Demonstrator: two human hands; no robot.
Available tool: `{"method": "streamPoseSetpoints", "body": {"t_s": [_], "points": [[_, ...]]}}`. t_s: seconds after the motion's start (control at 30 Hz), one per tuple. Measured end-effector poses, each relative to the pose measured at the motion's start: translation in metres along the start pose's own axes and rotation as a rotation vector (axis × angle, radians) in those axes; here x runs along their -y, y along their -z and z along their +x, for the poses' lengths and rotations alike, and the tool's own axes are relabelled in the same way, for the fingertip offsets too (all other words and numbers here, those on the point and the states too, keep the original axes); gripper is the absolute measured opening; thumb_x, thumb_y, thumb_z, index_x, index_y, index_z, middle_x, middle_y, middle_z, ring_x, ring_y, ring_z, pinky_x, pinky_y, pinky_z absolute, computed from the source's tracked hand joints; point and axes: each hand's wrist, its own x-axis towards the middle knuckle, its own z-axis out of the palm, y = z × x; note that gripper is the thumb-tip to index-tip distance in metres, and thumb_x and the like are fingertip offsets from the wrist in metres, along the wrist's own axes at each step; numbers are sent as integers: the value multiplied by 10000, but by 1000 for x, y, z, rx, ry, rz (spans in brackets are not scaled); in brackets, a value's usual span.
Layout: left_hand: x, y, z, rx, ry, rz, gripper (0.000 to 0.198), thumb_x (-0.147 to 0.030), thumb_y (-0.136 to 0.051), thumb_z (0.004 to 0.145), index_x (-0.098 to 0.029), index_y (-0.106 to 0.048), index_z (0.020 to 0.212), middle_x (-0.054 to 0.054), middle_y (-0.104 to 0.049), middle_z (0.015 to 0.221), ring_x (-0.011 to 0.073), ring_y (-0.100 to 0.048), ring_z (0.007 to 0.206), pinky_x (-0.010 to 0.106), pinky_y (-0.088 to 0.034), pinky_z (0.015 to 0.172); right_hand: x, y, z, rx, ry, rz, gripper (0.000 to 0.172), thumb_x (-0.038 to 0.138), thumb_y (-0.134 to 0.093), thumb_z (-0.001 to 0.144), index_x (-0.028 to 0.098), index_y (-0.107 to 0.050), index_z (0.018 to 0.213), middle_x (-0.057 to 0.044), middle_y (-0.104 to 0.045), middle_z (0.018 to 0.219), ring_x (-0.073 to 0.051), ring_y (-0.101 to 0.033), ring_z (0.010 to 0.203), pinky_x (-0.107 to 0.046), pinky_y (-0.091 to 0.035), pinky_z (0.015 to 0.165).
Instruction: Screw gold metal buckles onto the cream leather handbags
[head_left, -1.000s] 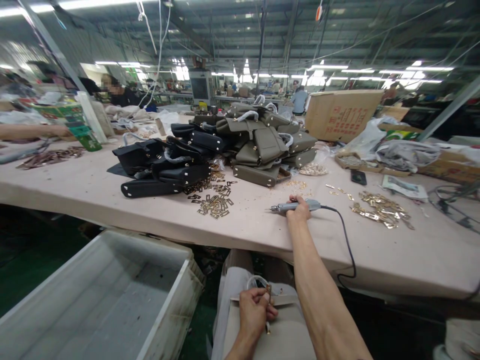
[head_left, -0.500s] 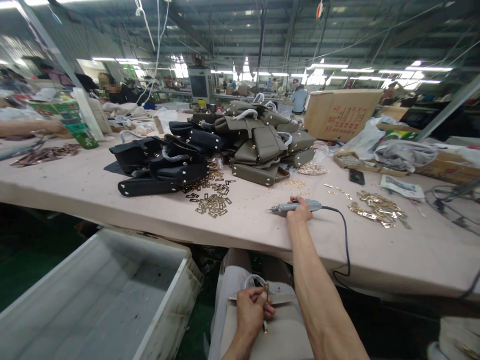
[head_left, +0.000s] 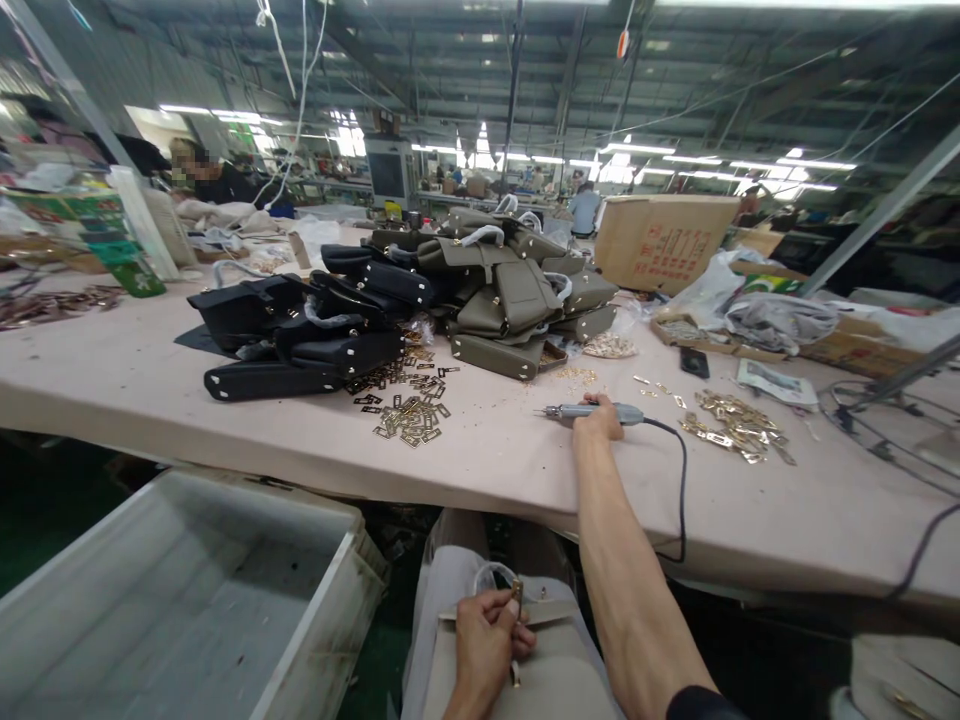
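Note:
A beige handbag (head_left: 547, 660) lies on my lap, its clear-wrapped handle (head_left: 491, 573) toward the table. My left hand (head_left: 486, 640) is closed on the bag's upper part, thumb and fingers pinching a small gold metal fitting (head_left: 517, 592). My right hand (head_left: 598, 420) reaches out over the table, wrapped round a grey electric screwdriver (head_left: 630, 413). Its bit points left and a dark cord trails from its rear end. Left of the bit lies a pile of gold rectangular metal plates (head_left: 411, 418). Another heap of shiny gold fittings (head_left: 739, 425) is to the right of the screwdriver.
Black handbags (head_left: 300, 335) and olive handbags (head_left: 502, 290) are piled on the pink-covered table (head_left: 480, 450). A cardboard box (head_left: 664, 240) stands behind at right, near a phone (head_left: 694, 362). A large white bin (head_left: 330, 600) stands low at left. People sit farther back.
The view has turned a little to the right. My right hand and the screwdriver sit slightly farther right over the table. My left hand keeps its pinch on the fitting.

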Motion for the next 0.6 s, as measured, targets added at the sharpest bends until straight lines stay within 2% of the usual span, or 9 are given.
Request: {"method": "streamPoseSetpoints", "body": {"t_s": [0.07, 0.23, 0.6], "points": [[0, 0, 1, 0, -2, 3, 568, -572, -858, 623, -61, -749, 848, 137, -740, 660, 190, -686, 462, 236, -512, 416, -3, -1, -1, -50, 6, -5, 258, 67, -615, 716, 226, -428, 794, 28, -582, 631, -129, -551, 474, -216, -444, 333], [-7, -3, 0, 6, 9, 23, 550, -558, -851, 630, -63, -753, 849, 135, -740, 669, 201, -696, 473, 249, -520, 421, -16, -8, -8, -76, 23, -21, 290, 76, -646, 701, 232, -416, 785, 22, -600, 645, -143, -587, 508, -222, -470, 355], [-6, 1, 0, 9, 20, 6, 579, -574, -849, 627, -54, -737, 854, 145, -743, 681, 187, -683, 462, 232, -500, 412, -21, -11, -9, -55, 39, -47, 300, 59, -647, 702, 222, -429, 828, 9, -617, 680, -150, -630, 578, -205, -481, 369]]}}
